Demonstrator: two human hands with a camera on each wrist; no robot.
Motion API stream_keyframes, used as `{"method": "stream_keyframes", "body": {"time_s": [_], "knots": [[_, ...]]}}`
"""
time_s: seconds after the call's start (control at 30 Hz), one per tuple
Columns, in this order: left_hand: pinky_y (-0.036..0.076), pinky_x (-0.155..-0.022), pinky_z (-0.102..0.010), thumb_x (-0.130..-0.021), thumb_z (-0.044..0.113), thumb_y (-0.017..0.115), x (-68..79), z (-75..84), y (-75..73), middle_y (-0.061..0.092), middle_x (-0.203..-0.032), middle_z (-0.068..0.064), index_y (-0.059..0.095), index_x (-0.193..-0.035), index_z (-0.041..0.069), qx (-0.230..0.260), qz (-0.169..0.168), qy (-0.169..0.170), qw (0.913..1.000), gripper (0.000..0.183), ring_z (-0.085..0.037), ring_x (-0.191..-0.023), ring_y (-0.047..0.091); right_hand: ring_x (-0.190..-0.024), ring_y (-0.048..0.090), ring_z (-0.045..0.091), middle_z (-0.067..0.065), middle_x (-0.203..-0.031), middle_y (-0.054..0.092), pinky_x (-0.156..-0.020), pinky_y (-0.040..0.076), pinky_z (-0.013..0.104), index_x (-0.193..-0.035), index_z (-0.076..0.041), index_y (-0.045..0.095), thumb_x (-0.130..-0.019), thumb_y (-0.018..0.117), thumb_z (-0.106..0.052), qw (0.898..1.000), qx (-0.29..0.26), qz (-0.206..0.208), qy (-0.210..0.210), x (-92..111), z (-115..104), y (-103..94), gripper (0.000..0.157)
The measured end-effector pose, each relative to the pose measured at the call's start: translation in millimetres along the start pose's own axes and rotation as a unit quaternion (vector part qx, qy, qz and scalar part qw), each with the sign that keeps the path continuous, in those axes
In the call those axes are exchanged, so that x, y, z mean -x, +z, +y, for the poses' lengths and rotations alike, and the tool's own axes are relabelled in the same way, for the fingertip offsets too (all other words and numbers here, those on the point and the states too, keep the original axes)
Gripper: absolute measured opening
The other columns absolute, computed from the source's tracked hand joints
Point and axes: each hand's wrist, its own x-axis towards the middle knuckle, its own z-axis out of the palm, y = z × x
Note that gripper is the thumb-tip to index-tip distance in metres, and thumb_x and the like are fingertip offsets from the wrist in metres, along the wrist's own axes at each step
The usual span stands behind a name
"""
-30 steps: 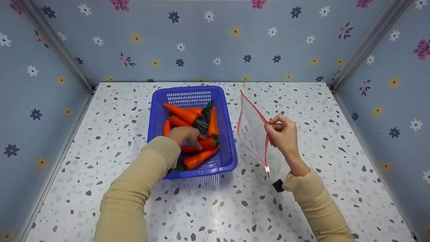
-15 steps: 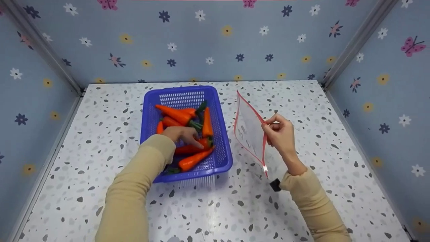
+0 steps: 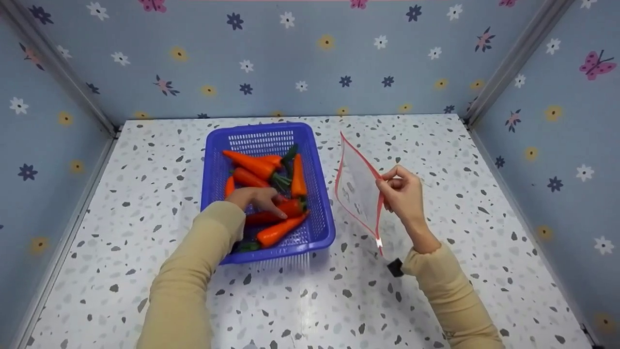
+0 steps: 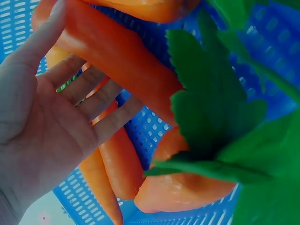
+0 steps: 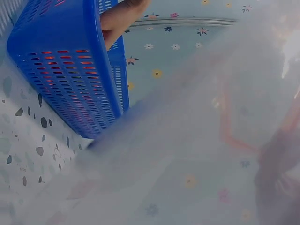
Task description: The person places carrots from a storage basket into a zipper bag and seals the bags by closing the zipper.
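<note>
A blue plastic basket (image 3: 317, 174) holds several orange carrots (image 3: 252, 165) and red peppers (image 3: 290, 208), some with green tops. My left hand (image 3: 254, 199) reaches down into it. In the left wrist view its thumb lies over one end of a long red pepper (image 4: 117, 56). The other fingers (image 4: 93, 91), nearly straight and spread, pass behind that pepper, hiding their tips. To the right, my right hand (image 3: 404, 191) pinches the red edge of a translucent zip bag (image 3: 361, 194), which stands with its mouth parted. A white slider (image 3: 379, 243) sits at the bag's near corner.
The speckled white tabletop (image 3: 310, 300) is bounded by flowered blue walls (image 3: 290, 48) at the back and both sides. A small black square (image 3: 395, 267) is by the right cuff. In the right wrist view the bag blurs much of the scene.
The whole scene has shifted left with the head. My left hand has drawn slightly back to the left inside the basket. My right hand keeps the bag nearly where it was.
</note>
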Motion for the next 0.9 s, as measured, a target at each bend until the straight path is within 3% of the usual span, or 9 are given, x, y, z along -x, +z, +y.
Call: {"method": "stream_keyframes", "body": {"time_s": [0.17,0.47,0.57,0.73,0.9], "knots": [[0.038,-0.091,-0.041,-0.082,0.039,0.060,-2.0,-1.3,-0.9,0.044,-0.126,-0.014,0.039,-0.131,0.003,-0.002,0.002,0.041,0.9991,0.065,-0.028,-0.108,0.045,-0.030,0.035,0.007,0.007,-0.044,0.047,-0.030,0.027,0.017,-0.076,0.011,0.050,-0.080,0.053,0.009,1.000,-0.011,-0.002,0.002,0,1,-0.5,0.005],[0.035,-0.094,-0.040,-0.083,0.041,0.058,0.2,5.7,-11.5,0.040,-0.131,-0.015,0.036,-0.133,0.000,0.012,0.060,0.114,0.9916,0.068,-0.026,-0.111,0.042,-0.031,0.036,0.008,0.007,-0.046,0.047,-0.030,0.028,0.018,-0.078,0.010,0.052,-0.081,0.054,0.005,1.000,0.009,0.005,0.016,-2,1,-3.9,0.006],[0.032,-0.096,-0.040,-0.083,0.044,0.057,3.1,9.3,-15.6,0.045,-0.127,-0.012,0.040,-0.131,0.002,0.007,0.086,0.137,0.9868,0.066,-0.024,-0.109,0.043,-0.031,0.036,0.008,0.007,-0.046,0.047,-0.030,0.028,0.018,-0.078,0.009,0.052,-0.081,0.055,0.005,1.000,0.009,0.006,0.017,-2,1,-4.8,0.006],[0.038,-0.089,-0.036,-0.081,0.048,0.056,11.0,17.6,-19.3,0.055,-0.107,-0.007,0.051,-0.121,0.006,0.002,0.120,0.171,0.9780,0.058,-0.021,-0.094,0.048,-0.030,0.036,0.009,0.007,-0.045,0.047,-0.030,0.028,0.018,-0.077,0.009,0.051,-0.081,0.055,0.005,1.000,0.000,0.006,0.017,-2,0,-5.6,0.007],[0.040,-0.087,-0.035,-0.083,0.045,0.056,25.8,27.9,-19.4,0.055,-0.105,-0.008,0.052,-0.120,0.004,0.011,0.161,0.192,0.9681,0.055,-0.021,-0.090,0.049,-0.031,0.036,0.008,0.007,-0.046,0.047,-0.030,0.028,0.017,-0.078,0.010,0.051,-0.081,0.055,0.005,1.000,-0.001,0.009,0.021,-2,1,-5.7,0.006]]}}
